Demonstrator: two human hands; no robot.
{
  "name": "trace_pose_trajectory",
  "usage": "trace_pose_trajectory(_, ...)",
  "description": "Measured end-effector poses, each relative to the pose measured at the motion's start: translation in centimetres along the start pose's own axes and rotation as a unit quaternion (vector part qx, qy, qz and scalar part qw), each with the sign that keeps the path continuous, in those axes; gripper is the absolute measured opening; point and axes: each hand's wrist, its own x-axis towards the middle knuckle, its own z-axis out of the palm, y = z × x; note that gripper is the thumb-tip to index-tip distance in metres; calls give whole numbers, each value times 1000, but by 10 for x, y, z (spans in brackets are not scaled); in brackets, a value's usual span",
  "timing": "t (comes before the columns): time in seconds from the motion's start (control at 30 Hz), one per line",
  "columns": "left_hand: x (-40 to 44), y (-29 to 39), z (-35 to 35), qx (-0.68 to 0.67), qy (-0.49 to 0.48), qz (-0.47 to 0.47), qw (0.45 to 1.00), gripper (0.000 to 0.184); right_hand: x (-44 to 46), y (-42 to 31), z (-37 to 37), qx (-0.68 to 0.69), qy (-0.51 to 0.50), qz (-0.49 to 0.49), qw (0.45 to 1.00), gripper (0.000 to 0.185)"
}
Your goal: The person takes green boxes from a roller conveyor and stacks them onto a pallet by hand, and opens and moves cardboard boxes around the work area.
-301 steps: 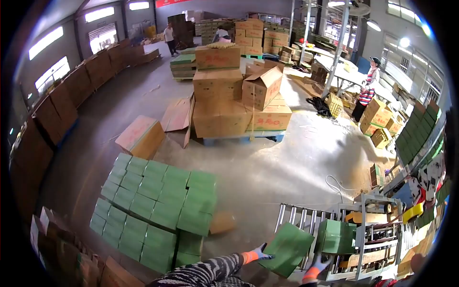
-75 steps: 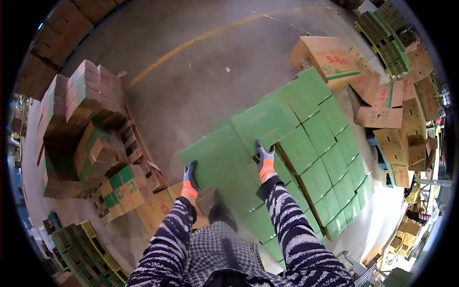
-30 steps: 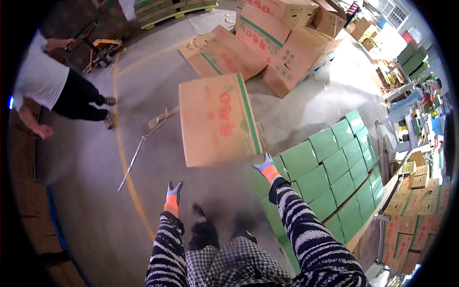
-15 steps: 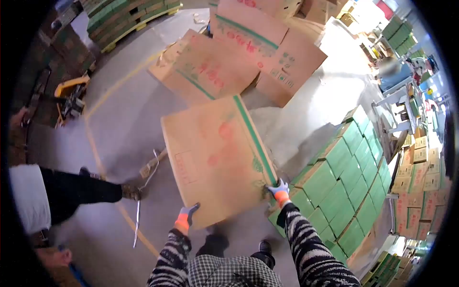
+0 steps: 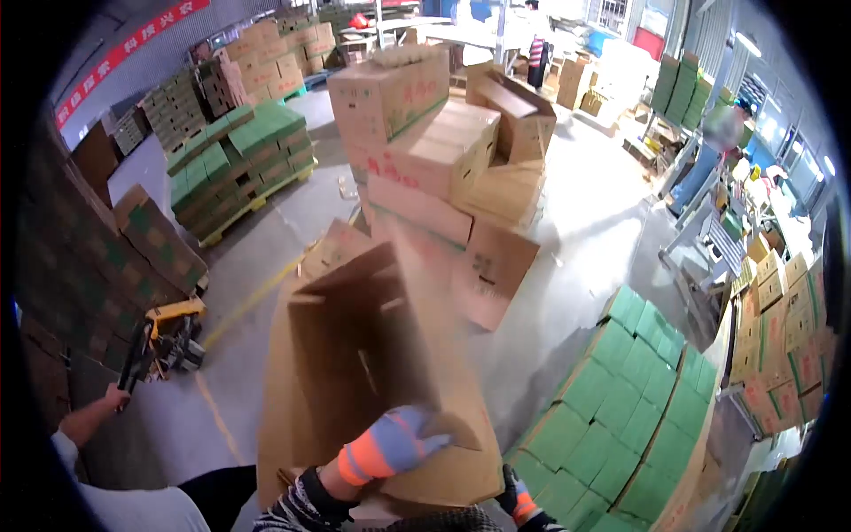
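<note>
A large brown cardboard carton (image 5: 284, 372) stands tilted in front of me, its open top facing me and the dark inside showing. My left hand (image 5: 390, 446), in a grey-blue and orange glove, reaches across the opening and grips a flap at the near right side; its fingertips are blurred. Low at the carton's right near corner, my right hand (image 5: 520, 496) is closed on the edge, its fingers partly hidden.
Green boxes (image 5: 612, 381) are stacked at right. Large cartons (image 5: 434, 151) are piled ahead. A bare hand (image 5: 115, 397) of another person holds the handle of a yellow pallet jack (image 5: 177, 310) at left. A loaded pallet (image 5: 239, 168) stands behind it.
The carton has turned from its closed printed side to its open top and come nearer me. My left hand has moved onto a flap. The view has tilted up.
</note>
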Motion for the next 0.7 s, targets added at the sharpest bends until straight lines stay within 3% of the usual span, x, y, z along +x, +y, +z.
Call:
trace_pose_trajectory(0.03, 19, 32, -6, 78, 0, 48, 996, 34, 26, -33, -14, 69, 18, -12, 997, 43)
trace_pose_trajectory(0.13, 86, 99, -29, 85, -15, 110, 990, 29, 132, -156, -58, 124, 65, -26, 990, 61)
trace_pose_trajectory(0.17, 114, 120, -47, 211, -15, 217, 953, 26, 175, -192, -73, 317, 59, 20, 946, 57)
trace_pose_trajectory(0.2, 145, 140, -71, 330, -15, 314, 890, 26, 221, -231, -87, 497, 48, 68, 864, 55)
trace_pose_trajectory(0.23, 182, 152, -90, 399, 3, 337, 853, 28, 252, -246, -92, 656, 37, 114, 745, 54)
trace_pose_trajectory(0.27, 223, 163, -111, 467, 20, 359, 808, 32, 292, -262, -100, 643, 27, 103, 758, 54)
trace_pose_trajectory(0.3, 262, 179, -136, 538, 104, 384, 743, 39, 338, -278, -111, 601, 22, 74, 796, 54)
trace_pose_trajectory(0.4, 405, 235, -205, 345, 350, 172, 854, 52, 488, -320, -139, 381, 44, -33, 923, 55)
trace_pose_trajectory(0.43, 429, 242, -227, 368, 478, 245, 759, 69, 545, -333, -153, 180, 81, -92, 976, 55)
trace_pose_trajectory(0.47, 439, 252, -253, 358, 440, 266, 779, 58, 600, -346, -170, -60, 130, -126, 982, 56)
trace_pose_trajectory(0.5, 440, 253, -265, 278, 510, 363, 729, 59, 646, -359, -184, -108, 148, -103, 978, 56)
trace_pose_trajectory(0.53, 436, 249, -282, 210, 464, 347, 788, 62, 687, -371, -198, -111, 159, -69, 979, 57)
trace_pose_trajectory(0.57, 444, 224, -297, 227, 480, 386, 754, 61, 722, -380, -206, 144, 141, -42, 979, 55)
trace_pose_trajectory(0.6, 460, 184, -311, 228, 503, 361, 751, 58, 756, -392, -214, 392, 147, -15, 908, 53)
trace_pose_trajectory(0.63, 476, 134, -321, 227, 524, 333, 750, 55, 771, -386, -218, 612, 134, 21, 780, 51)
trace_pose_trajectory(0.7, 513, 37, -332, 267, 498, 285, 774, 63, 800, -382, -217, 589, 71, -10, 805, 47)
